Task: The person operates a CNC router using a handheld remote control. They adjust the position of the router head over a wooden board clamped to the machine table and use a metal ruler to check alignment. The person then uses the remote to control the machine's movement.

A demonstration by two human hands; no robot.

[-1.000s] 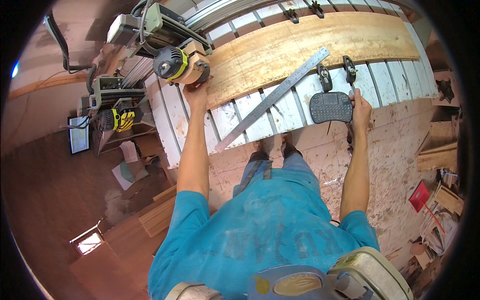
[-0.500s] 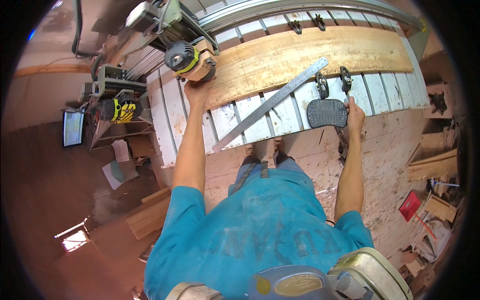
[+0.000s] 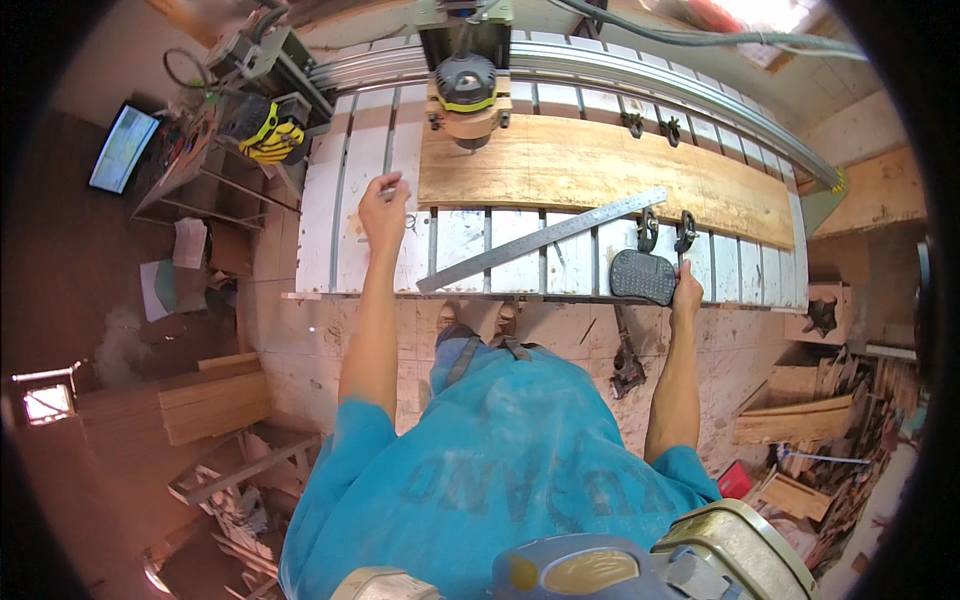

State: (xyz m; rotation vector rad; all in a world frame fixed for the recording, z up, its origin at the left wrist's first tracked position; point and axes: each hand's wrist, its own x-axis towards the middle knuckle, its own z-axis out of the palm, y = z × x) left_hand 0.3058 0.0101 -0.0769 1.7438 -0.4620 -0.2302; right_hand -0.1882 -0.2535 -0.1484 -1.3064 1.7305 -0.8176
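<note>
My left hand [image 3: 382,208] hovers over the white slatted bed, just left of the board's end. Its fingers are curled in, with the thumb near the fingertips; whatever they may pinch is too small to make out. My right hand [image 3: 687,286] grips the right edge of a small black handheld keyboard [image 3: 642,277] at the bed's front edge. A long wooden board [image 3: 570,165] lies across the bed. Over its left end hangs a black and yellow-green router spindle [image 3: 467,84] in a wooden mount. A steel ruler [image 3: 540,240] rests slantwise, its right end overlapping the board's front edge.
Black clamps [image 3: 648,230] stand at the board's front edge, with more [image 3: 671,130] behind it. A metal gantry rail [image 3: 640,88] spans the back. To the left are a second yellow-black router [image 3: 268,130] and a monitor [image 3: 124,148]. Wood offcuts [image 3: 795,420] are stacked at right.
My left hand has come away from under the spindle to beside the board's left end. The spindle now sits further over the board. My right hand keeps the keyboard; the whole view has shifted.
</note>
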